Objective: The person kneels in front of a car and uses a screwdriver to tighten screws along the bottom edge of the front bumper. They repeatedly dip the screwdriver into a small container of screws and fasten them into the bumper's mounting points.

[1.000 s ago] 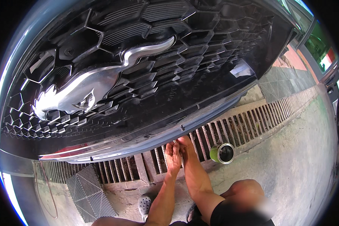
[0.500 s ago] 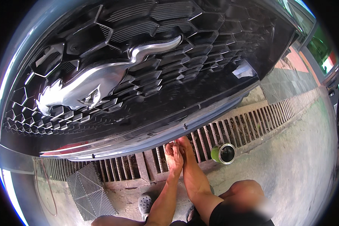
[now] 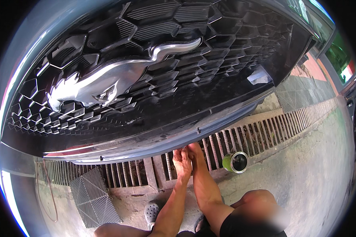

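My left hand and my right hand are close together at the lower lip of a car's front bumper, above a floor drain grate. Both have their fingers bent and drawn together, with the tips at or just under the bumper's edge. Whatever they grip there is too small or too hidden to name. Above the hands rises the black honeycomb grille, bearing a silver running-horse emblem.
A green open can with dark contents stands at the drain grate's near edge, right of my hands. Grey ribbed floor tiles lie at the left. A thin hose or cord runs along the floor. My grey clog is below.
The view has shifted slightly, so the grille and emblem appear a little farther right. Both hands stay together at the bumper's lower edge, their fingertips now tucked closer against it.
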A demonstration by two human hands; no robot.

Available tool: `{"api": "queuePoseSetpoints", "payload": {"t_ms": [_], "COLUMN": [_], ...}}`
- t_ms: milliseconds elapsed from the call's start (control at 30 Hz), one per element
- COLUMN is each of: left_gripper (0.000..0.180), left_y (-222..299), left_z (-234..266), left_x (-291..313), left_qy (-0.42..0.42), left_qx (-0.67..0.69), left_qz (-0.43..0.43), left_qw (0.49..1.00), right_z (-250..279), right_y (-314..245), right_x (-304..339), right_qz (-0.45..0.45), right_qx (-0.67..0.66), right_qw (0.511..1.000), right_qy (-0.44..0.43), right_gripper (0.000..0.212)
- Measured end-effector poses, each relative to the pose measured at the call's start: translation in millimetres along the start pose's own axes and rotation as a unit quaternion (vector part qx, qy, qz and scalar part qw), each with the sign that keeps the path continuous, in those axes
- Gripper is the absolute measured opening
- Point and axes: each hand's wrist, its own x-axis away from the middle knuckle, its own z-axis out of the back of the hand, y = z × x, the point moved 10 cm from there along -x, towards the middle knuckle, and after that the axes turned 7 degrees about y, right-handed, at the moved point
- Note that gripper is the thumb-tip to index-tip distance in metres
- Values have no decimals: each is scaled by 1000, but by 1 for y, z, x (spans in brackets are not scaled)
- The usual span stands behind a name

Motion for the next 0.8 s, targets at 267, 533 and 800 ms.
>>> {"api": "queuePoseSetpoints", "payload": {"t_ms": [267,533,800], "left_gripper": [16,18,17], "left_y": [2,3,9], "left_z": [13,12,21], "left_x": [-2,-1,-13], "left_qy": [3,-3,-4], "left_qx": [-52,-11,22], "left_qz": [4,12,46], "left_qw": [999,1000,999], "right_z": [-29,-43,-74], "right_y": [10,10,9], "right_x": [9,21,21], "right_qz": [-16,-15,-10], "right_qx": [20,32,43], "right_qw": [1000,999,999], "right_qy": [11,7,-23], "right_gripper": [31,33,36]}}
